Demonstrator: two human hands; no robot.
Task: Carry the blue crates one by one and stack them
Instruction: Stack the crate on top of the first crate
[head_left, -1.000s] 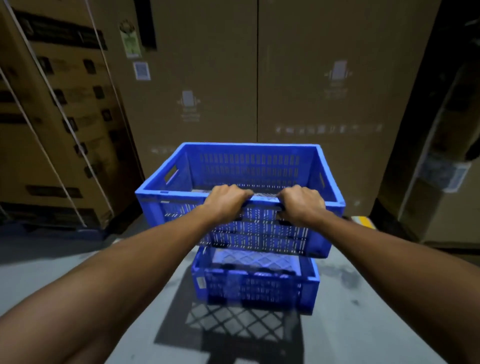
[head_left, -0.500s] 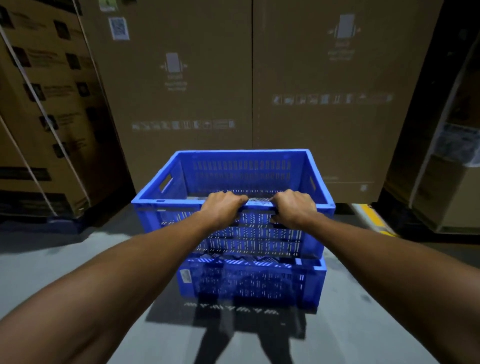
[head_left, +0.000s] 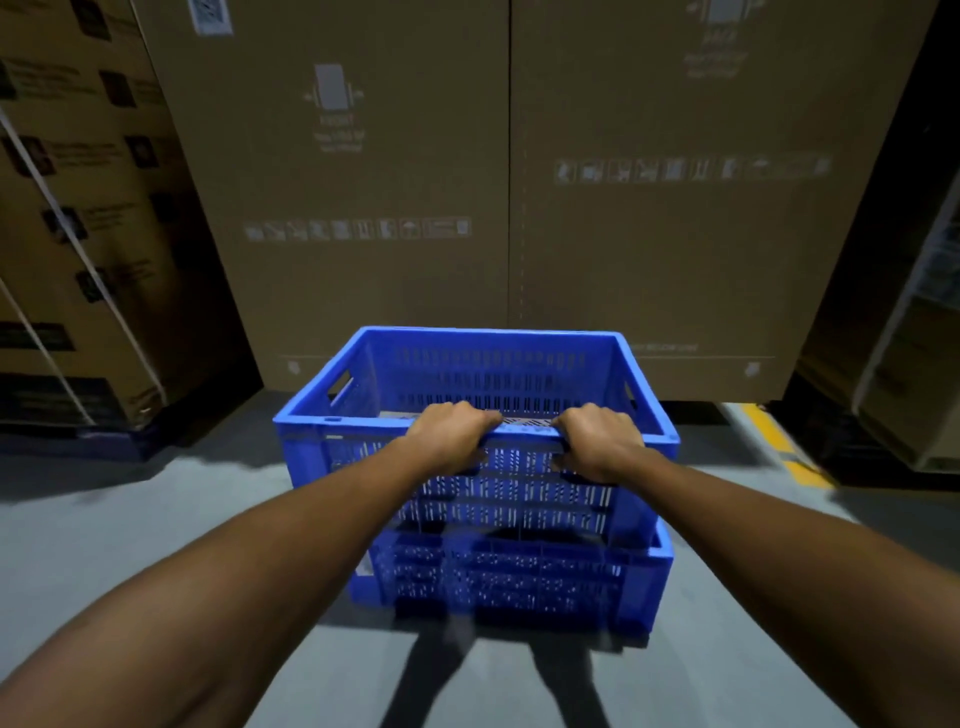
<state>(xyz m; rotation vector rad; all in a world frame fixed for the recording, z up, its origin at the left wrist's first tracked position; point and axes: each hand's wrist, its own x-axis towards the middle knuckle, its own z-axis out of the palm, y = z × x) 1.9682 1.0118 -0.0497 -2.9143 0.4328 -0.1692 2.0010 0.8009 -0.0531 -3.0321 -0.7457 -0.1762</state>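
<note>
I hold a blue slotted crate (head_left: 358, 410) by its near rim, with my left hand (head_left: 451, 436) and my right hand (head_left: 597, 441) both closed over that edge, side by side. The crate is empty and upright. Directly beneath it a second blue crate (head_left: 509, 577) stands on the grey floor. The held crate sits low over the bottom one, and their near walls almost line up. Whether the two touch I cannot tell, as the seam is blurred.
Tall brown cardboard cartons (head_left: 395, 182) form a wall right behind the crates. Strapped cartons on a pallet (head_left: 78, 234) stand at the left, more boxes (head_left: 914, 364) at the right. A yellow floor line (head_left: 779, 441) runs at the right. Grey floor (head_left: 130, 530) lies on both sides.
The held crate has come down from well above the floor crate to just over it, and I have moved closer to the cartons. Both hands kept their grip.
</note>
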